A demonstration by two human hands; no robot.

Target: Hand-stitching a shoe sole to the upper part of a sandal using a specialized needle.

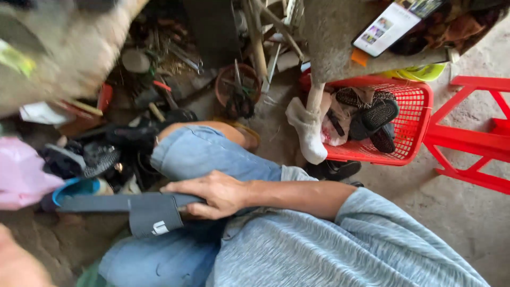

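Red plastic lattice basket (pixel 419 114) holds dark woven footwear beside a red plastic frame (pixel 478 143) on the concrete floor (pixel 467 212). Flat grey rubbery slide sandal (pixel 133 207) lies across the denim-clad lap, long axis horizontal, toe leftward. Right hand (pixel 212 192) fingers curl around its heel end; the left hand (pixel 16 266) is blurred, its grip indeterminable.
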